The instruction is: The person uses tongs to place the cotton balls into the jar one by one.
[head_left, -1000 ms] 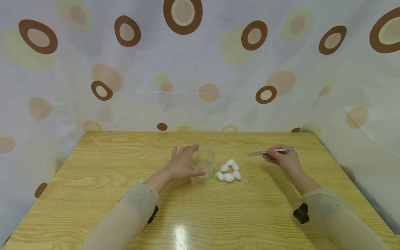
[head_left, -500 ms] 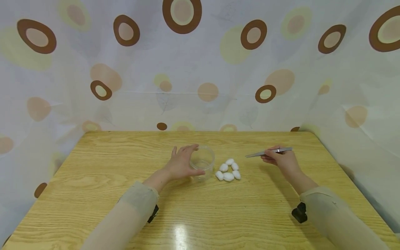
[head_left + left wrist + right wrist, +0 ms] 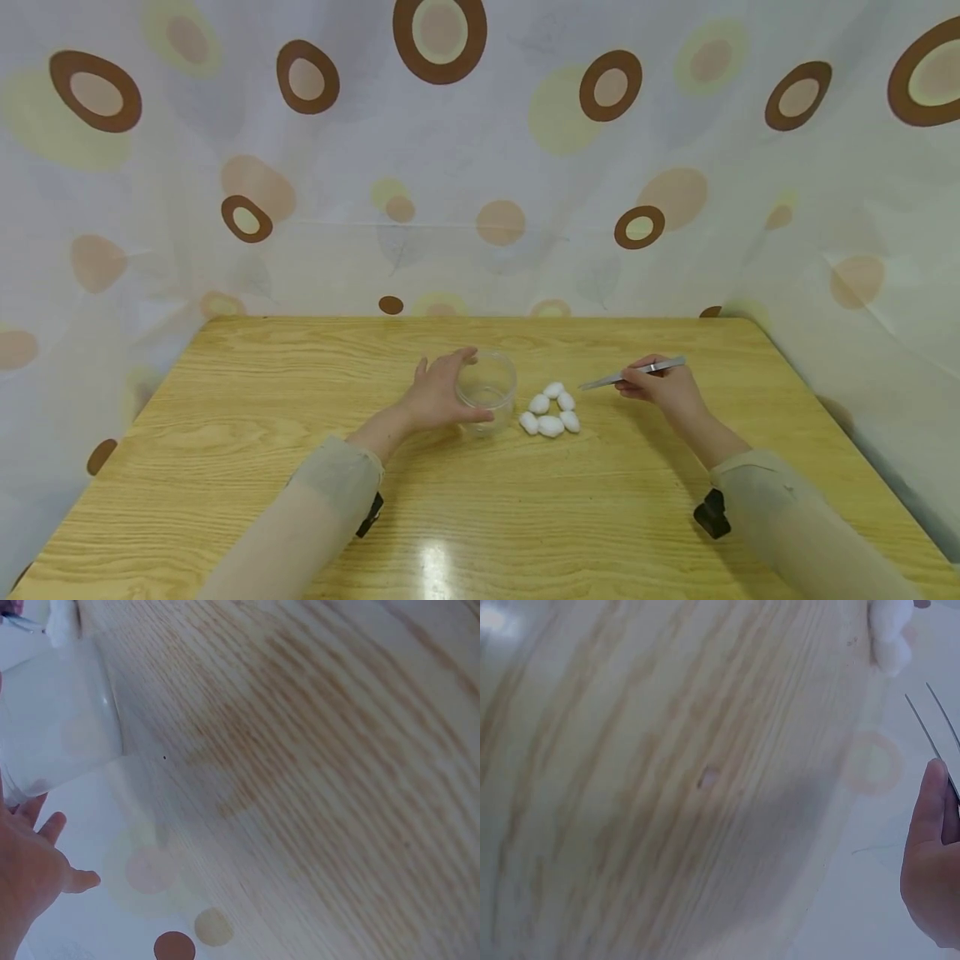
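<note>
My left hand (image 3: 437, 398) holds a clear round plastic container (image 3: 504, 410) by its side, thumb at the front and fingers at the back rim. The container stands upright, and its see-through wall (image 3: 64, 724) also shows in the left wrist view. Just to its right lie several white cotton balls (image 3: 551, 427) in a rough triangle. Between thumb and fingers, my right hand (image 3: 667, 388) pinches metal tweezers (image 3: 665, 365). Their tips point left, just right of the topmost cotton balls. In the right wrist view the two tweezer prongs (image 3: 919, 724) are spread apart with nothing between them.
Everything rests on a wood-grain table (image 3: 480, 517). A white cloth (image 3: 337, 150) with brown, peach and yellow rounds hangs behind the table and at both sides. A dark strap piece (image 3: 712, 514) sits under the right sleeve.
My right hand has moved left with the tweezers, whose tips have come down closer to the cotton balls. The left hand and the container have stayed in place.
</note>
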